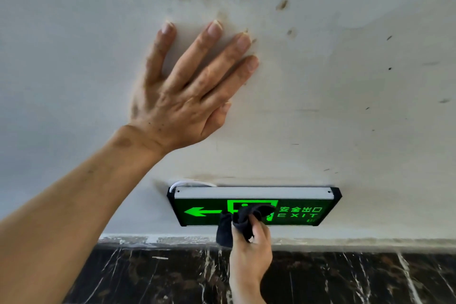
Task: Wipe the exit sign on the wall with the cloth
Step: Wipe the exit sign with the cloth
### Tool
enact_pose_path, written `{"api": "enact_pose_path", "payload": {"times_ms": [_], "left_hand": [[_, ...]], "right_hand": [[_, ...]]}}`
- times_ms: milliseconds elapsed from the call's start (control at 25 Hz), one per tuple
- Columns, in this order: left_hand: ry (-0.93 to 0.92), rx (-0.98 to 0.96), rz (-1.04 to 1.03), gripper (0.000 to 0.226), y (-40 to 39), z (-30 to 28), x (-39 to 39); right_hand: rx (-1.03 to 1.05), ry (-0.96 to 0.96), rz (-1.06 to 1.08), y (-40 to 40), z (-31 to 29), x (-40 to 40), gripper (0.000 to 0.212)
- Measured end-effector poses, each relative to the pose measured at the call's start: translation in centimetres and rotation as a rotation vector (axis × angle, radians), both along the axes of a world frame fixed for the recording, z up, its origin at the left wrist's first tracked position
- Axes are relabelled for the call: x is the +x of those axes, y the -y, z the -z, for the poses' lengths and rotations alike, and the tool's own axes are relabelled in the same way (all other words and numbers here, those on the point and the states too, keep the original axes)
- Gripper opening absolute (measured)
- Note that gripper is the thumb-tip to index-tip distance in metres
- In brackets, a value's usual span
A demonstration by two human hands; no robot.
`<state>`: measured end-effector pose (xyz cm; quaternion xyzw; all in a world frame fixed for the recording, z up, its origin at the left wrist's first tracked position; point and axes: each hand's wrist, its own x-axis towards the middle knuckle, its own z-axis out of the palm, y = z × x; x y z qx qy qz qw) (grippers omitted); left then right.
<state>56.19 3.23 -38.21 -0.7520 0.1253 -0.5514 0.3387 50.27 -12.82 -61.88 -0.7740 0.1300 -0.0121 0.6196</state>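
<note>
Two bare hands at a low wall sign, one braced and one wiping.

Head view: the left hand (182,96) lies flat against the pale, smudged wall (345,106), fingers spread wide and holding nothing, well above the exit sign (298,212). That sign is fixed low on the wall, just above the dark marbled skirting (357,276), its green arrow pointing left and the word EXIT lit on the right part of its face; a thin white cable (190,183) loops out at its upper left corner. The right hand (250,252) reaches up from below, fingers pinched closed around a bunched dark cloth (243,221). The cloth is pressed on the middle of the sign's face, covering part of the green pictogram, with one loose end hanging down past the sign's lower edge.
</note>
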Motion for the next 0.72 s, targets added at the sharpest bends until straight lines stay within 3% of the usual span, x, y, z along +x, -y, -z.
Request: {"api": "enact_pose_path", "payload": {"times_ms": [360, 520, 720], "left_hand": [[-0.058, -0.037, 0.03, 0.065, -0.2, 0.1, -0.1], [-0.074, -0.04, 0.013, 0.067, -0.2, 0.1, 0.0], [-0.17, -0.088, 0.016, 0.066, 0.3, -0.5, -1.2]], "right_hand": [[0.08, -0.143, -0.308, -8.3, -2.2, -4.1, 0.018], [0.102, -0.173, -0.428, -5.4, -2.7, -4.4, 0.023], [0.201, -0.172, -0.328, 1.5, -5.3, -5.1, 0.028]]}}
